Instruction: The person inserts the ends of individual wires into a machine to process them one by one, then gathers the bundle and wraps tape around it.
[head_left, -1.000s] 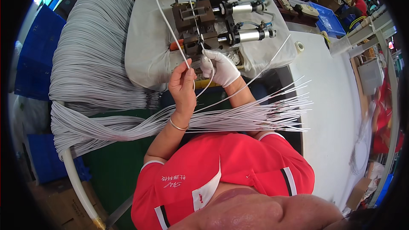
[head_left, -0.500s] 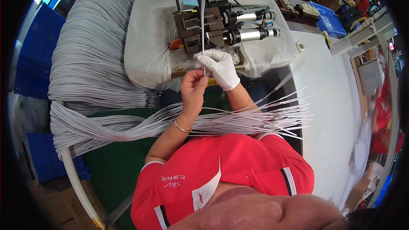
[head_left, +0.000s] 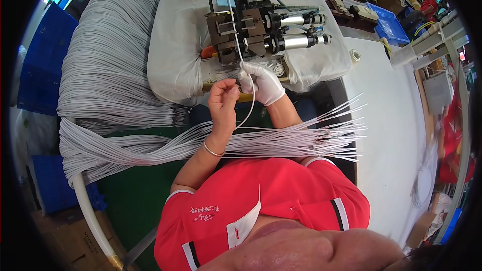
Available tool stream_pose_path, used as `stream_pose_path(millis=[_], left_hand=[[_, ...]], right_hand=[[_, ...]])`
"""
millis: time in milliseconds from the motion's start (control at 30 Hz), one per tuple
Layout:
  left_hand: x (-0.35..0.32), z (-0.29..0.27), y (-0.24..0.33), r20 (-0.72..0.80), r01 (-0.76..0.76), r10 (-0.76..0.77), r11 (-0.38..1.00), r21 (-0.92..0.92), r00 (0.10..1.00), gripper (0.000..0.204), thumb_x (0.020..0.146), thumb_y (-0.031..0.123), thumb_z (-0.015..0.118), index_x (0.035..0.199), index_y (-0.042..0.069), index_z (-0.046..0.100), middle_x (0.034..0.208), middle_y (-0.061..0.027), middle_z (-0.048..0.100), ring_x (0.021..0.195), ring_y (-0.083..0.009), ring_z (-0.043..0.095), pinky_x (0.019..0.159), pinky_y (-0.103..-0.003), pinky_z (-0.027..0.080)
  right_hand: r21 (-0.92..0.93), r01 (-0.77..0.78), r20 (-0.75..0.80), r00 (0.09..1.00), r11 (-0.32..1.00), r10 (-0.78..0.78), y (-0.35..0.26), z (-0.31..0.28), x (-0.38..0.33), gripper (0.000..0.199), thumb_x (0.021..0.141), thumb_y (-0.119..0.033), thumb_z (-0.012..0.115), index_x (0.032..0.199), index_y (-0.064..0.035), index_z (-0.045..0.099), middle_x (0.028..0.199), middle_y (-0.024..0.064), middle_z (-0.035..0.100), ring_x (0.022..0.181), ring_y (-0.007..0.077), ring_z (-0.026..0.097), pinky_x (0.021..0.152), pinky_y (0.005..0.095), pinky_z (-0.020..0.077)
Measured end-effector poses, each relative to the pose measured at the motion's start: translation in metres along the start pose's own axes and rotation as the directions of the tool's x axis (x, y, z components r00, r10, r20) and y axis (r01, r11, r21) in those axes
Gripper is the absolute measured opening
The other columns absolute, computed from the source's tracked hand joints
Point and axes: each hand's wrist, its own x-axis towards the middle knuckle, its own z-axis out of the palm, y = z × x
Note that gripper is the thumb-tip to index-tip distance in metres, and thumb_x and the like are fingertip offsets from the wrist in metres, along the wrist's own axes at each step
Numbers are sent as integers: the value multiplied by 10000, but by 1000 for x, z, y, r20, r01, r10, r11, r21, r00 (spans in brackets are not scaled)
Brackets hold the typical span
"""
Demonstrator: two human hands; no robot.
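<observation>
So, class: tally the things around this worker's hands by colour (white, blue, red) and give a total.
White: 3, glove on the right hand, cloth under the machine, tape roll
Blue: 2, crate, tray
Red: 1, shirt
Total: 6

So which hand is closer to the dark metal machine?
Right. The gloved right hand sits just below the machine, almost at its base. The bare left hand is lower and farther left, pinching the white wire.

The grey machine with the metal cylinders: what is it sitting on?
The machine sits on a white cloth draped over the bench and hanging down its front. What lies beneath the cloth is hidden. The gloved right hand and bare left hand block its lower front.
</observation>
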Motion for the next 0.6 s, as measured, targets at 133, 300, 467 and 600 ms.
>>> stream_pose_path(millis=[133, 300, 467, 600], left_hand=[[-1, 2, 4, -7, -10, 10, 1000, 0, 1000, 163, 869, 14, 539, 1031, 13, 535, 877, -2, 532, 776, -50, 488, 705, -179, 419], [2, -1, 0, 3, 1, -1, 1000, -8, 1000, 178, 868, 22, 533, 1046, 25, 541, 902, -32, 572, 760, -74, 529, 711, -199, 441], [3, 0, 1, 7, 0, 0, 1000, -19, 1000, 177, 867, 19, 532, 1044, 24, 542, 900, -34, 575, 753, -74, 532, 708, -200, 442], [5, 1, 1, 9, -9, 9, 1000, 2, 1000, 177, 867, 21, 533, 1044, 24, 544, 899, -35, 578, 751, -74, 532, 703, -202, 440]], right_hand=[[51, -63, 10, 998, 997, 63, -5, -1, -2, 218, 886, -222, 548, 749, -52, 541, 576, 5, 501, 443, 92, 412, 428, 220, 304], [49, -42, 102, 994, 998, 37, -10, -5, -4, 211, 886, -212, 536, 725, -76, 526, 579, -2, 508, 441, 89, 411, 426, 217, 305], [51, -71, 73, 995, 996, 67, -11, -4, 0, 217, 887, -215, 532, 713, -86, 525, 572, -12, 498, 432, 86, 400, 422, 218, 301], [43, -77, 127, 989, 996, 71, -9, -8, 4, 215, 890, -214, 528, 719, -84, 527, 552, -17, 479, 432, 87, 399, 421, 219, 301]])
